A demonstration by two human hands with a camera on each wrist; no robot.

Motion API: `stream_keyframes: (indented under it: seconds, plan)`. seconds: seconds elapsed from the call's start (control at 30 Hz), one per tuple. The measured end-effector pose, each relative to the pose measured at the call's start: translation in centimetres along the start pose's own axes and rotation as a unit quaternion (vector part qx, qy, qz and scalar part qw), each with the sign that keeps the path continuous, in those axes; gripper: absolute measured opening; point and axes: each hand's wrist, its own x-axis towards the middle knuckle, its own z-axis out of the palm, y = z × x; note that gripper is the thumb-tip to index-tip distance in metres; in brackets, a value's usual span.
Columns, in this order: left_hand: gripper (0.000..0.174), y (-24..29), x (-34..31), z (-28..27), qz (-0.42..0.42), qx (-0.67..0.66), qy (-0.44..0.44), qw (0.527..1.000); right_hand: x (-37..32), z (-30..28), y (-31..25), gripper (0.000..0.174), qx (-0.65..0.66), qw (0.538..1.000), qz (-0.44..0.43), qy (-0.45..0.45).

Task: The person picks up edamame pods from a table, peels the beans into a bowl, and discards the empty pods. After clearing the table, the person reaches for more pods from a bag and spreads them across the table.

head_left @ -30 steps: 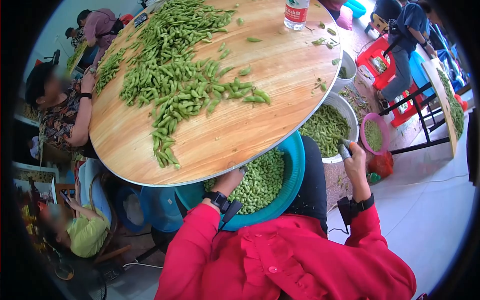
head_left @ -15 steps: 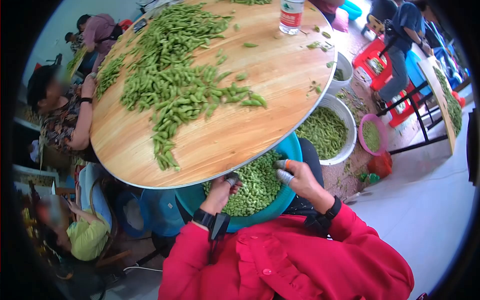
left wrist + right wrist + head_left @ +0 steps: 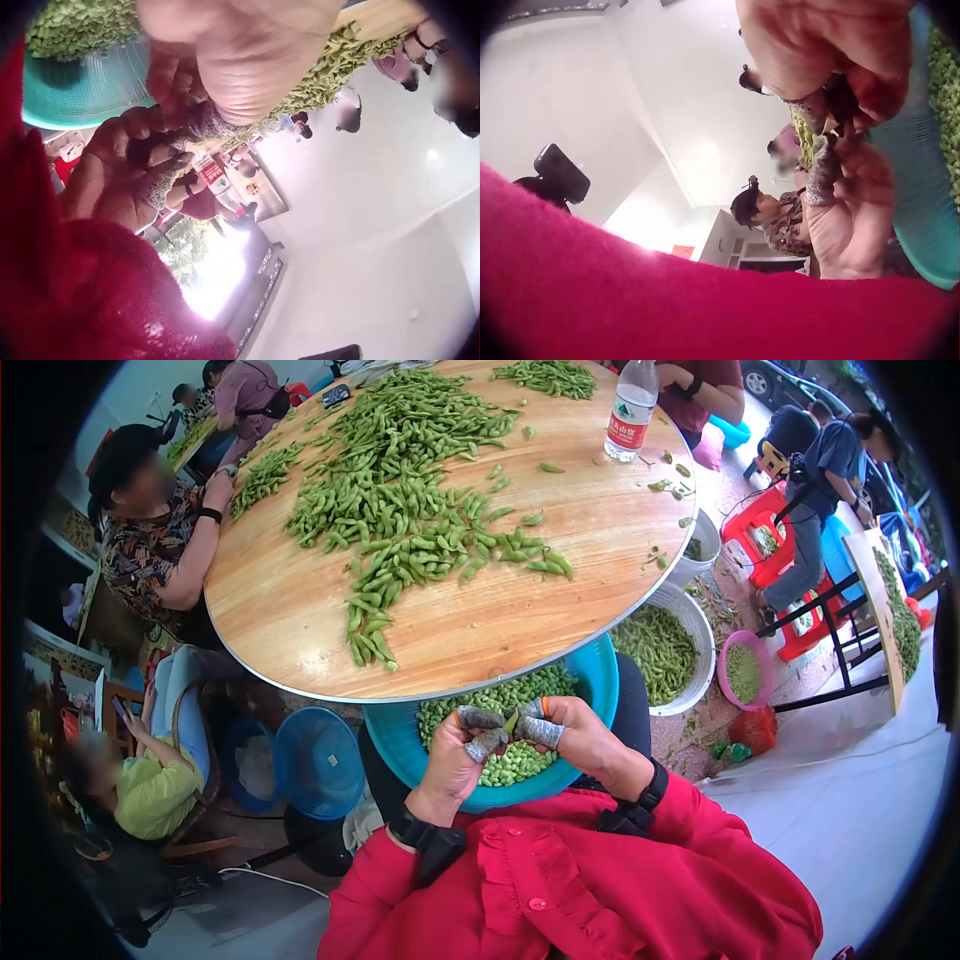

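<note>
Both hands meet above a teal basket point(image 3: 393, 745) of shelled green beans point(image 3: 520, 763). Wrapped fingertips of the left hand point(image 3: 452, 758) and of the right hand point(image 3: 592, 742) pinch a small green pod point(image 3: 511, 722) between them. In the left wrist view the left hand point(image 3: 247, 52) is near and the right hand point(image 3: 112, 172) faces it; the pod is hard to make out. The right wrist view has the right hand point(image 3: 825, 45) above the left hand point(image 3: 855, 210), their tips touching.
A round wooden table point(image 3: 560, 590) carries a heap of pods point(image 3: 400, 460) and a water bottle point(image 3: 630, 415). Right of the basket stand a white basket point(image 3: 706, 650) of pods and a pink basin point(image 3: 766, 680). Blue tubs point(image 3: 320, 760) and seated people are at left.
The right hand has come from beside the white basket to the left hand over the teal basket. The left hand has moved out from the table's edge, and the tips now meet at a pod.
</note>
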Motion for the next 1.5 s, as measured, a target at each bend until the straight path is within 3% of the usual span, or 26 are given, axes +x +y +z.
stream_keyframes:
  seconds: [0.37,0.77,0.87,0.97,1.07,1.17,1.27,1.3,1.4,1.5]
  plan:
    - [0.018,0.0,-0.6,1.0,0.057,0.028,0.024,0.998,0.0,0.5,0.0,0.016,0.020,1.000,-0.021,0.005]
    - [0.015,-0.6,-0.4,0.4,0.037,0.033,0.015,0.999,0.1,0.8,0.8,0.014,-0.021,0.997,-0.053,0.042]
    - [0.013,-0.4,-0.2,0.6,0.063,0.162,0.036,0.984,0.4,0.5,1.0,0.012,-0.049,0.997,-0.037,0.048]
    - [0.013,1.1,-0.5,1.7,0.172,0.479,0.020,0.861,0.5,0.3,1.3,0.012,-0.029,0.998,-0.029,0.051]
    - [0.015,1.5,-0.1,1.2,0.287,0.638,-0.025,0.714,0.4,0.3,0.5,0.011,-0.049,0.996,-0.057,0.049]
    - [0.013,0.7,-0.2,1.0,0.258,0.561,0.008,0.786,0.5,0.5,0.4,0.010,-0.044,0.989,-0.129,0.048]
    - [0.013,0.6,-0.4,1.6,0.174,0.411,0.022,0.895,0.6,0.6,0.5,0.009,-0.033,0.982,-0.183,0.040]
    - [0.014,0.3,-0.3,0.9,0.187,0.428,0.017,0.884,1.0,0.3,1.2,0.010,-0.043,0.982,-0.176,0.043]
    - [0.016,0.9,0.1,1.6,0.325,0.621,0.009,0.713,1.0,0.4,1.2,0.010,-0.077,0.982,-0.159,0.070]
    - [0.014,2.1,0.4,2.6,0.361,0.680,-0.048,0.636,0.4,0.4,0.3,0.010,-0.099,0.982,-0.149,0.061]
